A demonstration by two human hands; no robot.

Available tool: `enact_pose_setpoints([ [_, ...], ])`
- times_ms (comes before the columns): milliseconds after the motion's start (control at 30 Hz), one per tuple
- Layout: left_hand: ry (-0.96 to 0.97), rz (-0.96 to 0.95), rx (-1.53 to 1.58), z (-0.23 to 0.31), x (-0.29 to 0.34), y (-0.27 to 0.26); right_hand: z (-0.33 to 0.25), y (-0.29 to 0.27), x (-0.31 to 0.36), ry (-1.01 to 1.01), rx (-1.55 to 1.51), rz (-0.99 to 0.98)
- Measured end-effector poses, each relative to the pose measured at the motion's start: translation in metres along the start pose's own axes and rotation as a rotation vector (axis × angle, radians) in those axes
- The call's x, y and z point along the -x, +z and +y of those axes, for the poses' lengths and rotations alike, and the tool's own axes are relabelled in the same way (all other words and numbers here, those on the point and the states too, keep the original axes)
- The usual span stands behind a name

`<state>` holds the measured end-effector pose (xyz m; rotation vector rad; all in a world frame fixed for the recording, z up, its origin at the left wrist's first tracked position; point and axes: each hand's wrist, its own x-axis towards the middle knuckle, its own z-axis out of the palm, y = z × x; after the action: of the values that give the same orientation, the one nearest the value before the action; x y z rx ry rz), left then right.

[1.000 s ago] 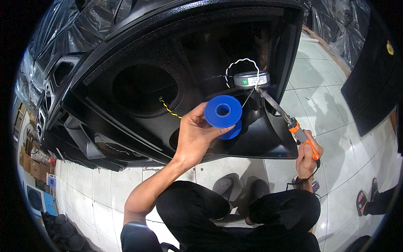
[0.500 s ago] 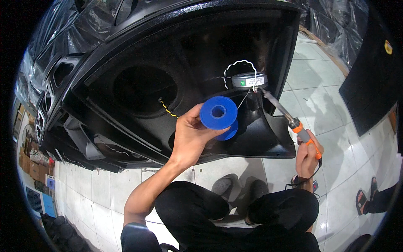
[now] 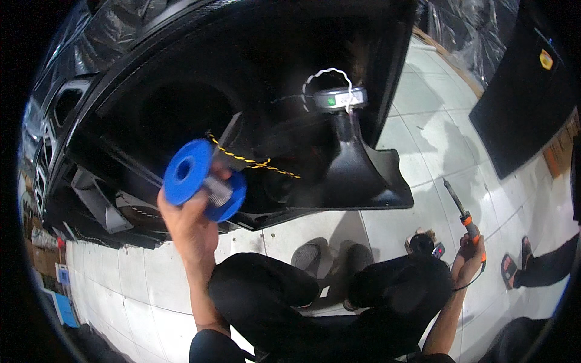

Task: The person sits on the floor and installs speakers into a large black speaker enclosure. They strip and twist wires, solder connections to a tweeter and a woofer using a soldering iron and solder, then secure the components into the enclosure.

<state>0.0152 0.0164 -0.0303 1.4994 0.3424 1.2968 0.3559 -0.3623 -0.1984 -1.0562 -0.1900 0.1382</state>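
My left hand (image 3: 192,233) is closed around a blue spool (image 3: 192,158) of silvery solder wire, held tilted over the left part of a black speaker cabinet (image 3: 136,72). Beside the spool, a twisted yellow-and-black wire (image 3: 242,158) comes out of the cabinet. In my right hand (image 3: 465,261) is a soldering iron (image 3: 467,219) with an orange and grey handle, its tip pointing up and away over the floor. A round driver (image 3: 340,98) with a white twisted wire (image 3: 327,71) sits on top of a black horn (image 3: 363,175), apart from both hands.
Near my right knee, small items and a dark round object (image 3: 422,243) stand on the tiled floor (image 3: 417,139). Another person's sandalled foot (image 3: 510,270) is at the right. A black panel (image 3: 514,115) stands at the far right, and plastic-wrapped things (image 3: 463,36) lie behind.
My left hand has carried the spool leftward, away from the horn. My right hand has drawn the soldering iron away from the driver, down and to the right.
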Motion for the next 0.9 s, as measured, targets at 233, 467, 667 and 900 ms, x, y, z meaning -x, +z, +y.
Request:
enact_pose_setpoints([
  [233, -0.096, 0.377, -0.391, -0.018, 0.085, -0.129, -0.004, -0.070, 0.038, -0.002, 0.269, 0.150],
  [467, -0.259, 0.457, -0.934, -0.062, 0.138, -0.113, -0.029, -0.046, 0.074, 0.049, 0.970, 0.185],
  [667, -0.460, 0.377, -0.846, -0.110, 0.159, -0.102, 0.000, -0.063, 0.087, 0.149, 0.988, 0.167],
  [900, -0.639, 0.383, -0.742, -0.128, 0.190, -0.120, 0.069, -0.071, 0.063, -0.374, 1.338, -0.258],
])
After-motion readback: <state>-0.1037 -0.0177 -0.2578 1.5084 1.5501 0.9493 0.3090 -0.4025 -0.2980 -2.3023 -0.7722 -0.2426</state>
